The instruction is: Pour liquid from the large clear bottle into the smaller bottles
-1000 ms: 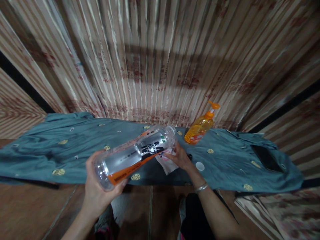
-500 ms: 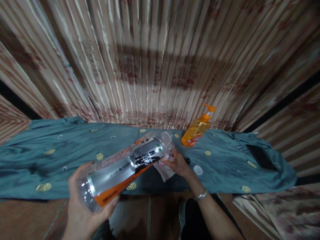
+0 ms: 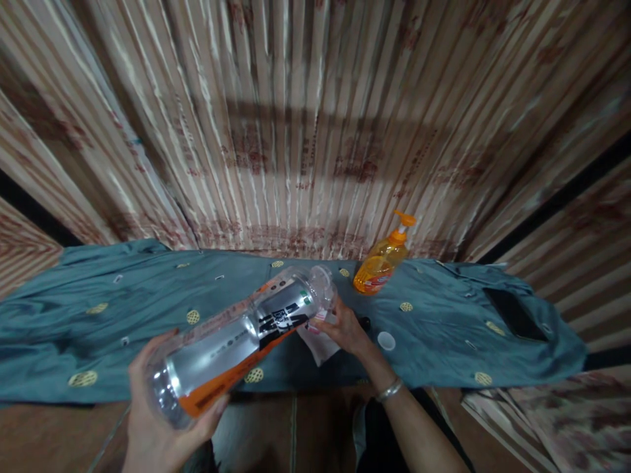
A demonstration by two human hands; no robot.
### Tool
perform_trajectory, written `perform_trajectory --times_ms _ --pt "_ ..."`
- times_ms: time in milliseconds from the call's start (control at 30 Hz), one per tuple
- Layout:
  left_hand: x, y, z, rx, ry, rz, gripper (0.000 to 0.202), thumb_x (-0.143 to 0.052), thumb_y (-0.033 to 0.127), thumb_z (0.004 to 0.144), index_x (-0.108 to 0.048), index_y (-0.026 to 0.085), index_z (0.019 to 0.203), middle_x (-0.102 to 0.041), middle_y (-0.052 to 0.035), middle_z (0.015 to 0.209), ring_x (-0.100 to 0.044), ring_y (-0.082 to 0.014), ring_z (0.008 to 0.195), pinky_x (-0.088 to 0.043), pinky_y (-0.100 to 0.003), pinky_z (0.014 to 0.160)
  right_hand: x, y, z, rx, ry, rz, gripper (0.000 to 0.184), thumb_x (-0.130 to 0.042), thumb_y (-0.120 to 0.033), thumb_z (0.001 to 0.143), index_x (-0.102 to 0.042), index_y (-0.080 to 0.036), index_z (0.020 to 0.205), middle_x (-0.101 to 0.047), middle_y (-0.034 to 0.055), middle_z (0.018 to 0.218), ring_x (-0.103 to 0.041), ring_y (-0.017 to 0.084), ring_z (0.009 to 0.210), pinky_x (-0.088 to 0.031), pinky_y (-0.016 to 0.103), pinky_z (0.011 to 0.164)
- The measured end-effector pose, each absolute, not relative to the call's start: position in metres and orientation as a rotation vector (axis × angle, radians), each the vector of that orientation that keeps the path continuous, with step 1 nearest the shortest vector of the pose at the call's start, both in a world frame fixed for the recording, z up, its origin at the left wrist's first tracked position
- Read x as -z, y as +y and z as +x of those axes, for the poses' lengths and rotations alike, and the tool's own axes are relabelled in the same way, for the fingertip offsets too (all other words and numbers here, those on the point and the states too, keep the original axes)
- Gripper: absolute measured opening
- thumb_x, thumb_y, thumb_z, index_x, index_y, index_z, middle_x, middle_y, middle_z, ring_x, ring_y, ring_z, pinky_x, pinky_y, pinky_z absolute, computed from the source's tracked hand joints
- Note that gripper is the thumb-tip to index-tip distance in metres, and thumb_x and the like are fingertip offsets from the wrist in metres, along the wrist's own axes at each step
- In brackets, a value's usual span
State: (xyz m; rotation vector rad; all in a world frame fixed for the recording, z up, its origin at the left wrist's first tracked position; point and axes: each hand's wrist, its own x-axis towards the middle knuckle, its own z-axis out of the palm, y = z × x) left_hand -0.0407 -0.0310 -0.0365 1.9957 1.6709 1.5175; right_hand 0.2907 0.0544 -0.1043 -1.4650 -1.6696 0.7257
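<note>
A large clear plastic bottle [image 3: 239, 345] with a silver, black and orange label lies slanted in the air, its neck up to the right. My left hand [image 3: 165, 407] is closed around its base end. Close to the neck, my right hand [image 3: 348, 328] has its fingers closed on a thin white sheet or packet with pink print [image 3: 318, 345]; which of the two I cannot tell. Part of that white thing is hidden behind the bottle and fingers. Beside my right hand lies a white round cap [image 3: 386, 341]. A small black object [image 3: 365, 323] is partly covered by the hand.
A pump bottle of orange liquid [image 3: 379, 266] stands behind on the teal patterned cloth [image 3: 148, 295]. A dark phone [image 3: 515, 314] lies at the right. Pleated striped curtains [image 3: 296, 131] hang along the back and sides. Below the front edge is a tiled floor [image 3: 266, 433].
The whole view has shifted slightly. Both hands keep their hold, and the bottle stays slanted much as before, a little lower and further left in the picture.
</note>
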Motion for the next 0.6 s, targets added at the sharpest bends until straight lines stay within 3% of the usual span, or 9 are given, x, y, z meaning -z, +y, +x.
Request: perform_trajectory --times_ms 167,333,600 --pt "0.032 -0.029 -0.033 -1.573 1.737 1.888 0.083 -0.082 0.062 0.071 -0.054 0.031 0.143 -0.064 -0.0095 0.132 -0.070 -0.0386 0.115 -0.063 -0.056 0.094 0.103 0.056 0.290 -0.822 -1.629 -1.466 0.072 -0.087 -0.036 0.082 -0.058 -0.027 0.146 -0.084 0.0084 0.114 -0.082 0.031 0.103 -0.066 0.044 0.093" --pt "0.043 -0.032 -0.037 -1.603 1.735 1.889 0.083 -0.085 0.060 0.068 -0.058 0.030 0.141 -0.066 -0.0089 0.130 -0.071 -0.0363 0.109 -0.065 -0.050 0.085 0.101 0.055 0.288 -0.852 -1.620 -1.432 0.076 -0.087 -0.032 0.081 -0.055 -0.025 0.150 -0.083 0.0103 0.122 -0.080 0.031 0.112 -0.063 0.046 0.102" --pt "0.063 -0.029 -0.060 -1.600 1.599 2.189 0.098 -0.084 0.054 0.075 -0.047 0.028 0.162 -0.066 -0.0106 0.131 -0.073 -0.0309 0.102 -0.068 -0.040 0.073 0.101 0.055 0.288 -0.903 -1.623 -1.439 0.063 -0.085 -0.032 0.084 -0.059 -0.022 0.141 -0.081 0.0116 0.129 -0.078 0.030 0.120 -0.061 0.044 0.108"
